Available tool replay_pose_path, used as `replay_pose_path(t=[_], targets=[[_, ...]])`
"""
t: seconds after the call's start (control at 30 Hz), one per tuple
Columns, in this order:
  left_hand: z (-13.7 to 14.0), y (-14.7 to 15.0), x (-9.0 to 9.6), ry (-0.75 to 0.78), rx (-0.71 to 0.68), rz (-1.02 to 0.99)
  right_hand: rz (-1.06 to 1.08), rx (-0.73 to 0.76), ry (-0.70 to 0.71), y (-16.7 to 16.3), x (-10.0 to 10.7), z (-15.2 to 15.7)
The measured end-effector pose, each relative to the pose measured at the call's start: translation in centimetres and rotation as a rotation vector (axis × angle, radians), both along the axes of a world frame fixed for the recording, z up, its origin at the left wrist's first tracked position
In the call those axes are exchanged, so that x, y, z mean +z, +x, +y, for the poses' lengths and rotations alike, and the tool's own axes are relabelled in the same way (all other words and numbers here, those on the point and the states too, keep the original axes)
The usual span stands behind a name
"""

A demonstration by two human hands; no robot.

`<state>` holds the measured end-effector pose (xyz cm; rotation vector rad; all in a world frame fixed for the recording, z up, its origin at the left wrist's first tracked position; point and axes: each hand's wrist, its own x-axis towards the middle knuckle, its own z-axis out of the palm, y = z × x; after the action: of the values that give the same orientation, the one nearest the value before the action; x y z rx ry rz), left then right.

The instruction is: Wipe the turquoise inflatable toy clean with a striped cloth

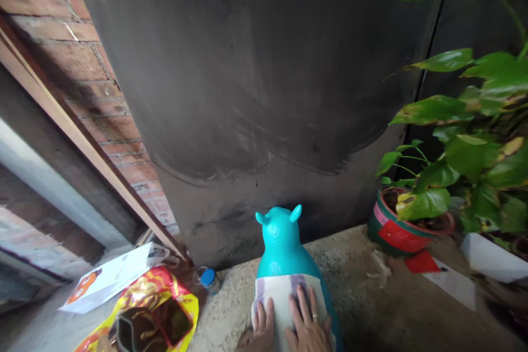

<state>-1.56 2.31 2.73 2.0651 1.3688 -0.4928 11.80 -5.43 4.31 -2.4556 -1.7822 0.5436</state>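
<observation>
A turquoise animal-shaped toy (280, 235) with two small ears stands at the bottom middle, facing the dark panel. Across its back lies a white cloth (275, 287) with pale purple stripes. My left hand (262, 330) rests on the cloth's left part, fingers stretched forward. On its right part my right hand (308, 324) lies flat with fingers spread and a ring on one finger. Both palms press down on the cloth; neither grips it. The toy's rear is cut off by the frame's lower edge.
A smeared dark panel (264, 77) rises ahead. To the left are a brick wall (82, 60), a white paper bag (111, 280), a red-and-yellow bag (150, 286) and a blue-lidded jar (209, 280). A potted plant (400, 234) and a red paper (421, 262) are at right.
</observation>
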Motion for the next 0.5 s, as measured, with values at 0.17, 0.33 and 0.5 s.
replay_pose_path(t=[0.17, 0.33, 0.5], targets=[[3.5, 0.2, 0.2, -0.028, 0.047, -0.090, -0.073, 0.016, 0.136, 0.6, 0.4, 4.0], [4.8, 0.5, 0.4, -0.020, 0.060, -0.080, -0.050, 0.013, 0.176, 1.0, 0.1, 5.1], [2.5, -0.1, -0.1, -0.013, -0.003, -0.027, -0.084, -0.059, 0.132, -0.6, -1.2, 2.0]])
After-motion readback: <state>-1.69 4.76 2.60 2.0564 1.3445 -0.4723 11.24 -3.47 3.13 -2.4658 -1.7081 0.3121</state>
